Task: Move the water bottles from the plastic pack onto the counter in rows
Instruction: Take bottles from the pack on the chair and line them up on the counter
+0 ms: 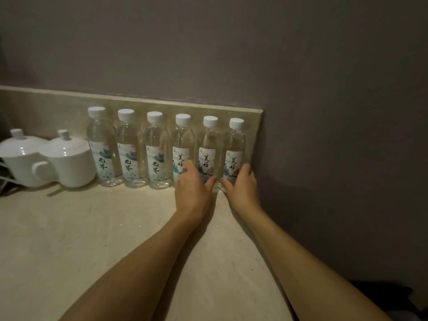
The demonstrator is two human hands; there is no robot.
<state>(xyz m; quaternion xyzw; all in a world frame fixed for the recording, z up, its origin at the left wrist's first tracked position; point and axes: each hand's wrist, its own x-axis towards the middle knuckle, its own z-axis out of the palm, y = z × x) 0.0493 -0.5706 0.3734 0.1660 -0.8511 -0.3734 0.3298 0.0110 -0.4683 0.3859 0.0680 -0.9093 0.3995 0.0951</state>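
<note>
**Clear plastic bottles lined up at the back of the counter, both hands on the right end**

Pale stone makes up the counter [92,239], which runs back to a low backsplash [58,107] of the same material under a grey wall [324,66]. Six water bottles [156,150] stand against that backsplash in one row running left to right, shoulder to shoulder, each upright with its long axis vertical and its white cap on top. The three on the left show one label design, the three on the right another.

To the left of the row sit two white lidded cups [67,158], touching each other, the nearer one just beside the leftmost bottle.

The left hand [193,189] wraps low around the fifth bottle [208,149], thumb on its right side near the base and fingers curled over toward the fourth bottle [183,144]; the hand is partly closed around the bottle's lower body, though how firmly it presses cannot be told. The right hand [242,184] cups the sixth bottle [234,154], the one at the right end nearest the wall corner, thumb on its left near the base, fingers around its right side. Both bottles stand on the counter. The two thumbs nearly meet between the bottles.
</note>
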